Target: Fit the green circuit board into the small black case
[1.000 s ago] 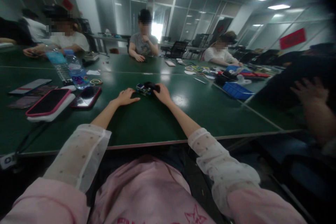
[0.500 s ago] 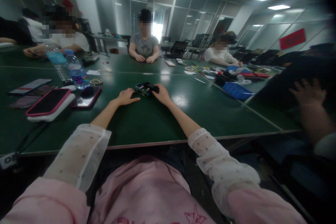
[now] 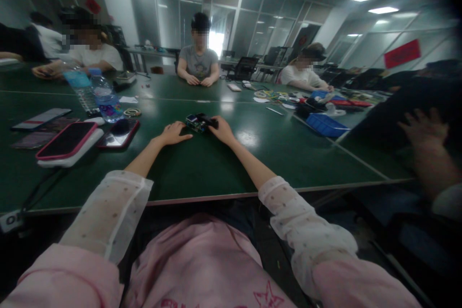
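A small circuit-board assembly [image 3: 196,125] with a black part on top rests on the green table [image 3: 202,168] in front of me. My right hand [image 3: 223,131] has its fingers closed on the black part [image 3: 207,120] at the right side. On the other side, my left hand [image 3: 173,134] lies on the table, thumb stretched out and fingertips close to the board's left edge. Whether those fingertips touch the board I cannot make out.
To the left are two water bottles [image 3: 107,98], a dark phone [image 3: 119,133], a pink-rimmed phone [image 3: 68,140] on a white object, and a tape roll [image 3: 132,112]. A blue tray [image 3: 327,125] and tangled cables [image 3: 269,95] sit right. Co-workers sit across; another person's hand [image 3: 424,127] is far right.
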Action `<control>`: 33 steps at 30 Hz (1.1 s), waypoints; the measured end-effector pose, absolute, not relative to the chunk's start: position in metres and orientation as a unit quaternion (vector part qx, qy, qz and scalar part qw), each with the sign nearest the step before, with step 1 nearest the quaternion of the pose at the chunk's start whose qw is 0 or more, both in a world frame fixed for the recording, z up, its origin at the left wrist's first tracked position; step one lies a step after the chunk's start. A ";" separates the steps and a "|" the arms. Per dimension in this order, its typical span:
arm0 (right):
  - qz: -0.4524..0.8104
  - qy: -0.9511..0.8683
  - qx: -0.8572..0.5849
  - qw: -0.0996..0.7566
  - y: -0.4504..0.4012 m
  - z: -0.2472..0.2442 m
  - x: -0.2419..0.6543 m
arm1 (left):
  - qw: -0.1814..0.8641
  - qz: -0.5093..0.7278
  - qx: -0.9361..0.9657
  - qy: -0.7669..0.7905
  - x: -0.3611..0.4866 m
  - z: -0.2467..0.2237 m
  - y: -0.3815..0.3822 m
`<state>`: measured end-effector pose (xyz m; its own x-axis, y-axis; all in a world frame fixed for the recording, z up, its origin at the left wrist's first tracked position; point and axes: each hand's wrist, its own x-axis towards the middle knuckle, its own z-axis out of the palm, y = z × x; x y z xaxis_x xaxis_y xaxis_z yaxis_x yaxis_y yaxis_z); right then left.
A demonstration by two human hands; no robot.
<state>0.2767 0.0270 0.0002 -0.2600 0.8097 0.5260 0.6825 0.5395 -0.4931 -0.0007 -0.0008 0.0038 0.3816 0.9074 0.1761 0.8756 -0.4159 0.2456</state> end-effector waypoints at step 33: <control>0.086 -0.790 -0.472 0.383 0.025 0.002 0.276 | 0.063 0.148 0.830 0.533 0.000 0.006 -0.003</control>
<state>0.2762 0.0248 0.0023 -0.2616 0.8105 0.5240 0.6785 0.5405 -0.4974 0.0000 -0.0034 0.0063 0.3871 0.9044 0.1795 0.8674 -0.4232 0.2619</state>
